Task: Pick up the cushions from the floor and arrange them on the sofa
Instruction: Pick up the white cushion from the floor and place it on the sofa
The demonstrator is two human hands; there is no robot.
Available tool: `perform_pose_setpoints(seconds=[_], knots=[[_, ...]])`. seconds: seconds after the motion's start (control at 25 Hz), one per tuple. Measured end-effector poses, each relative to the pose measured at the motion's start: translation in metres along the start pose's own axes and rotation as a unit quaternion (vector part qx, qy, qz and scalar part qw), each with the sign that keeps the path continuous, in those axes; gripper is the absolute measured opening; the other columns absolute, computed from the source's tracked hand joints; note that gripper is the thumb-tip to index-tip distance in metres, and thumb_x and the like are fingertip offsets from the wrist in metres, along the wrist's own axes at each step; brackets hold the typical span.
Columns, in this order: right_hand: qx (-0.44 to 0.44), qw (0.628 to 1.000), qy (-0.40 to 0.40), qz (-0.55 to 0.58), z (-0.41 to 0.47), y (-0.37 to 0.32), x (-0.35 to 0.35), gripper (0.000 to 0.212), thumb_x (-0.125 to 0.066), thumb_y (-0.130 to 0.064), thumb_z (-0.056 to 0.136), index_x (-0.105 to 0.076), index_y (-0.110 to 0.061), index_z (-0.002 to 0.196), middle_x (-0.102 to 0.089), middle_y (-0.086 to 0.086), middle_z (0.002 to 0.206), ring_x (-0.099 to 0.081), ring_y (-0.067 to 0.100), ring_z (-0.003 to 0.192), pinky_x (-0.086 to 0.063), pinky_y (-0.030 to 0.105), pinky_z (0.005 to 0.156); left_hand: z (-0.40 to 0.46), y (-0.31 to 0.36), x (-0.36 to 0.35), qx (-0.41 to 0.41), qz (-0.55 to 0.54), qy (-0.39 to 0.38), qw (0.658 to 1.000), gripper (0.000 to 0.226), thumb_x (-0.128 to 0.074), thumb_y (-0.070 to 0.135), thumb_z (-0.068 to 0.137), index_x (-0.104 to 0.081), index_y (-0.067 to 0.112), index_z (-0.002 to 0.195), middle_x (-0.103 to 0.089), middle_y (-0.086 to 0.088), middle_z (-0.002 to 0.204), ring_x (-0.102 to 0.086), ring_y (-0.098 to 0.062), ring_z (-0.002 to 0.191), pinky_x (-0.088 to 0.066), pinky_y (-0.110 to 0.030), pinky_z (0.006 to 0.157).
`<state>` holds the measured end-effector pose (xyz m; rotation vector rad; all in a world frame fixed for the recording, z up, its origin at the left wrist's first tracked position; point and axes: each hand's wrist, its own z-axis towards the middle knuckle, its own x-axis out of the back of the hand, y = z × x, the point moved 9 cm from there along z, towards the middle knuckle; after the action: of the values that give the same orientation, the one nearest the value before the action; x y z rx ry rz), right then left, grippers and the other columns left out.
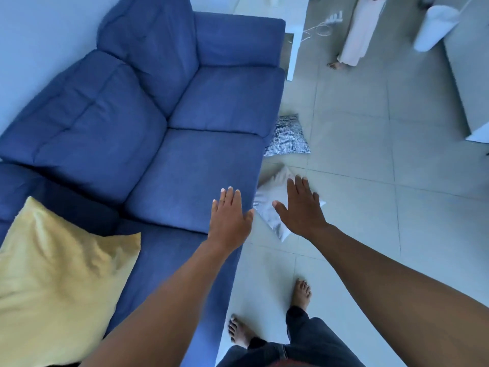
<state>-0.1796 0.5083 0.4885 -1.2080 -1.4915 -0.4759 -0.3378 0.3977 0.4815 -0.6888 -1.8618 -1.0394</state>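
A blue sofa [190, 165] fills the left half of the head view. On its near seat lies a yellow cushion [60, 276]. Two cushions lie on the tiled floor beside the sofa's front edge: a pale grey one [270, 207] and, farther away, a dark patterned one [288, 136]. My left hand [230, 218] hovers open over the sofa's front edge, fingers spread. My right hand [299, 207] is open above the pale grey cushion and hides part of it. Neither hand holds anything.
My bare feet [301, 292] stand on the grey tiles [370, 207] by the sofa's near end. Another person [354, 41] stands at the far end, near a white table leg [293, 43], a cable and a white cylinder [434, 27]. A pale cabinet [471, 75] lines the right.
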Motion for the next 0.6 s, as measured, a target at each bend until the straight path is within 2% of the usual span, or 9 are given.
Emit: perform_pose_setpoints(seconds=[0.28,0.6], knots=[[-0.028,0.999,-0.012,-0.007,0.034,0.116,0.033,0.079,-0.043,-0.050,0.107,-0.014,-0.004,0.165,-0.003,0.017,0.177,0.002,0.033,0.164,-0.015,0.056,0.127,0.066,0.101,-0.053,-0.020,0.028,-0.047,0.998,0.074,-0.043,0.044,0.109,-0.019,0.005,0.167,-0.012,-0.014,0.178,-0.004,-0.030,0.165,-0.008,-0.049,0.133],[-0.051,0.998,-0.045,0.012,0.090,0.186,0.034,0.079,-0.043,-0.050,0.107,-0.015,-0.004,0.164,-0.005,0.018,0.176,0.001,0.034,0.164,-0.017,0.058,0.126,0.122,0.148,-0.101,0.007,0.027,-0.102,0.994,0.074,-0.045,0.042,0.109,-0.018,0.006,0.168,-0.011,-0.014,0.178,-0.002,-0.029,0.165,-0.008,-0.049,0.133]])
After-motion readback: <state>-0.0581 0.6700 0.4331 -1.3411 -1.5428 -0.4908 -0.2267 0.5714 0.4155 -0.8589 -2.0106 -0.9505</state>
